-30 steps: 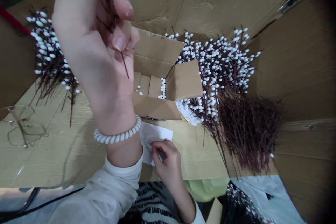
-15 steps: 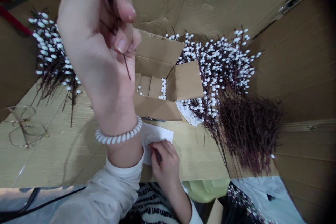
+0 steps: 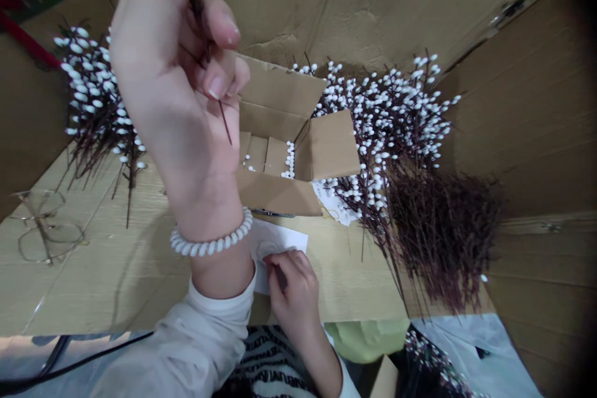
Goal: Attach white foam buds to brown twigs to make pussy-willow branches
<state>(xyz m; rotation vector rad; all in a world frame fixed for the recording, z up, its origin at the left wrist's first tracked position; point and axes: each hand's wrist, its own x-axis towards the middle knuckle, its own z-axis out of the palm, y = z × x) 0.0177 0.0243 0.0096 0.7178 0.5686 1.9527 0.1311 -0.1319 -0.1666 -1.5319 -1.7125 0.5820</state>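
Note:
My left hand [image 3: 205, 74] is raised high in front of the camera, palm turned toward me. Its fingers are curled around a thin dark brown stem [image 3: 225, 121], whose lower end sticks out below the fingertips. The upper part of the stem runs behind the thumb side and out of view. Low on the table, my right hand [image 3: 295, 283] is closed in a pinch at the edge of a white sheet of paper [image 3: 291, 238]. A faint round, clear-looking patch lies on the paper by those fingertips. What the right fingers hold is too hidden to name.
An open cardboard box [image 3: 284, 193] holds several white beads [image 3: 290, 160]. Stems with white buds lie in bunches at left [image 3: 86, 84] and right [image 3: 387, 112]. Bare brown stems [image 3: 443, 230] are heaped at the right. Eyeglasses [image 3: 49, 230] rest on the left; cardboard walls [image 3: 373, 6] surround the table.
The view has shifted very slightly. Both hands keep their grip and nearly the same place; nothing has been picked up or let go.

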